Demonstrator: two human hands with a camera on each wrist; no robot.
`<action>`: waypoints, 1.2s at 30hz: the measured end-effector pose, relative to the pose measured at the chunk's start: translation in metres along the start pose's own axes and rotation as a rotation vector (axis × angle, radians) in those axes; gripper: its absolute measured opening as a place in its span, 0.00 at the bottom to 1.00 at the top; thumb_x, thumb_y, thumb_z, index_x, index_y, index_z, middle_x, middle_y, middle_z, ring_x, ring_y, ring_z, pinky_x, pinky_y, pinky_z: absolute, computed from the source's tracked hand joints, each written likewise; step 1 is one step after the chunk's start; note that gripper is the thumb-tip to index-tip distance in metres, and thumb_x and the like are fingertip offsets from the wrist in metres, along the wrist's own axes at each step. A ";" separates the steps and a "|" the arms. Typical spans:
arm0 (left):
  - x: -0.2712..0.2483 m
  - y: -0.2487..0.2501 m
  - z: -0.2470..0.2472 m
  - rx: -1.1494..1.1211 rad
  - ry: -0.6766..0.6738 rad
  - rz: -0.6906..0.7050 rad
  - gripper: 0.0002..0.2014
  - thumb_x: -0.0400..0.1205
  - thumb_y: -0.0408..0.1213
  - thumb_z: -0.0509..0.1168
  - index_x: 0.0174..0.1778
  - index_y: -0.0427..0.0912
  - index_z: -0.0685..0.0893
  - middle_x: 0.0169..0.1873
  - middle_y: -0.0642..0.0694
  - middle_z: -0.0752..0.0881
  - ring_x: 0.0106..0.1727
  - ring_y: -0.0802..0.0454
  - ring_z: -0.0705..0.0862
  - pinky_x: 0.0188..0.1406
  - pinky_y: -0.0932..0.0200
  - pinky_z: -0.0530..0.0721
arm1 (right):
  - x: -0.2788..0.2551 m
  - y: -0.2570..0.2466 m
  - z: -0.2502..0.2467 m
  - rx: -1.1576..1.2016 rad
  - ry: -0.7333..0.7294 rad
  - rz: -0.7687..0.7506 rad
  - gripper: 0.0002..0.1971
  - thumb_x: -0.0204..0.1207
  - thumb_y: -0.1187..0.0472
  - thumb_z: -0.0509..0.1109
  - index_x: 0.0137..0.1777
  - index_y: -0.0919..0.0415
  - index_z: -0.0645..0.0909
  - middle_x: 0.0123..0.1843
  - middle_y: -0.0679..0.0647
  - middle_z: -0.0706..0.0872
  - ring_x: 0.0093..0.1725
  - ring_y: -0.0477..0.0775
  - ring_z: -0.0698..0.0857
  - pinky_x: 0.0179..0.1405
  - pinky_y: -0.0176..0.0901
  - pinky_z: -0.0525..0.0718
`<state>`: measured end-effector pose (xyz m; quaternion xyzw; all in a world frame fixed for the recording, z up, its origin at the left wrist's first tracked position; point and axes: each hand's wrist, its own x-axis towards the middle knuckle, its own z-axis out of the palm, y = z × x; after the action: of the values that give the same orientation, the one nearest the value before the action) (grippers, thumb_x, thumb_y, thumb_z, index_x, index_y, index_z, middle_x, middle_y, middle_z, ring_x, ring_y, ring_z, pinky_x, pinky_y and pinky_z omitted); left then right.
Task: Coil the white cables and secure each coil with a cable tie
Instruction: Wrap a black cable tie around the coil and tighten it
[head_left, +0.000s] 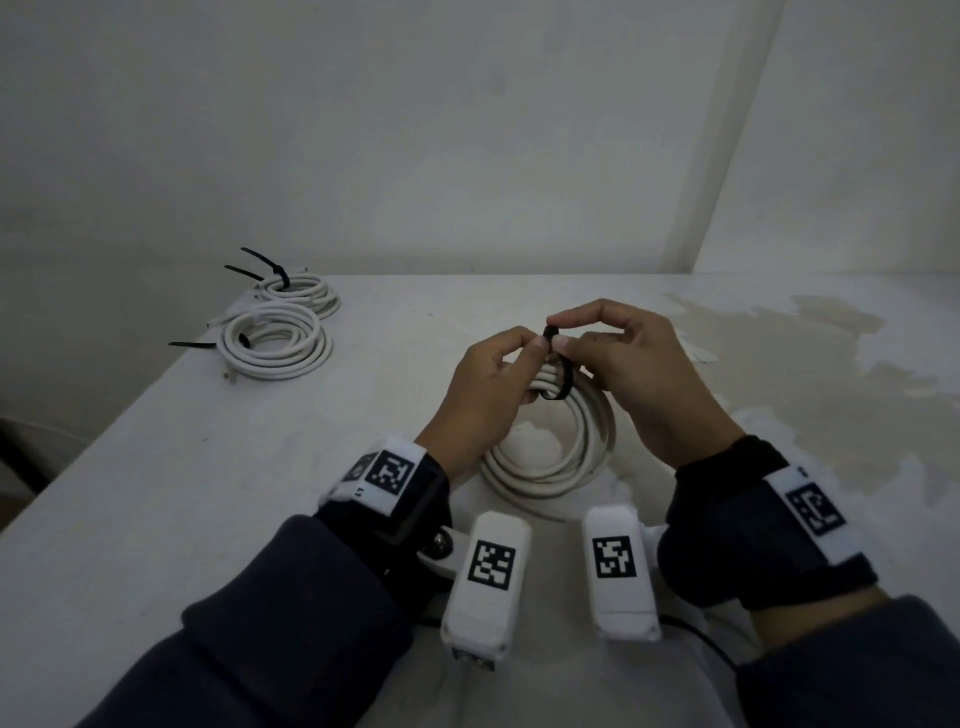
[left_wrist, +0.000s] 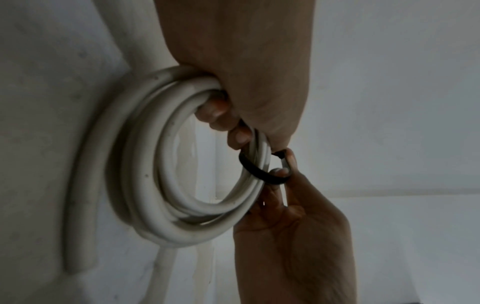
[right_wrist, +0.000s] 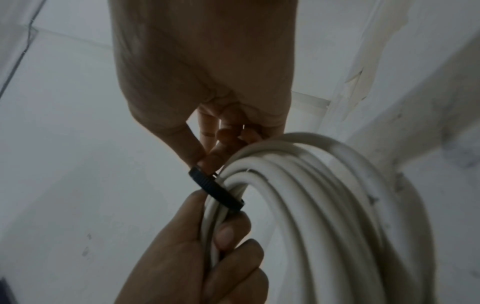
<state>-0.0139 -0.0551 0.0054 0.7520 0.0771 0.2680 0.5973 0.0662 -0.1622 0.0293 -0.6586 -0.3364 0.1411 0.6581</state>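
Both hands work over the middle of the white counter (head_left: 156, 493), w/ a white cable coil (head_left: 566, 457) between them. The coil's near side rests on the counter, its far side lifted in the fingers. A black cable tie (head_left: 561, 376) is looped around the lifted strands.

Left hand (head_left: 483, 395): lower fingers curled through the coil gripping the strands, thumb & forefinger pinching the tie's top end. Right hand (head_left: 639, 379): thumb & forefinger pinch the same end of the tie from the opp. side, other fingers loosely bent behind the coil. The fingertips of the two hands meet at the tie (its head vs. tail can't be told apart here).

In the left wrist view the tie (left_wrist: 262, 172) shows as a loose loop around the bundle (left_wrist: 161, 164), not drawn tight.

Far left on the counter, well apart: two more coils, nearer coil (head_left: 275, 340) and farther coil (head_left: 301, 291), each w/ a black tie on it, tails sticking out left.
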 end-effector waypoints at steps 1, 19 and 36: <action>0.001 -0.002 0.000 0.012 0.011 0.011 0.10 0.88 0.34 0.55 0.44 0.37 0.79 0.15 0.61 0.78 0.14 0.67 0.74 0.17 0.79 0.68 | 0.000 0.000 0.001 0.011 0.013 0.003 0.06 0.77 0.73 0.69 0.45 0.64 0.86 0.31 0.65 0.81 0.25 0.47 0.80 0.25 0.29 0.77; 0.004 -0.007 0.000 0.011 0.052 0.017 0.11 0.87 0.35 0.57 0.43 0.35 0.81 0.21 0.56 0.78 0.17 0.66 0.75 0.21 0.76 0.72 | 0.002 0.005 0.006 -0.011 0.088 -0.011 0.04 0.77 0.67 0.72 0.43 0.61 0.88 0.35 0.52 0.89 0.32 0.39 0.86 0.32 0.26 0.80; 0.001 -0.001 0.002 -0.044 0.075 -0.077 0.15 0.88 0.35 0.54 0.57 0.30 0.83 0.11 0.61 0.76 0.14 0.69 0.75 0.16 0.80 0.67 | 0.002 0.011 0.004 -0.003 0.021 -0.071 0.06 0.72 0.76 0.74 0.42 0.66 0.86 0.21 0.46 0.84 0.25 0.42 0.84 0.31 0.30 0.80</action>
<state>-0.0121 -0.0563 0.0043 0.7245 0.1222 0.2745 0.6204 0.0679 -0.1568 0.0189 -0.6488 -0.3531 0.1101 0.6650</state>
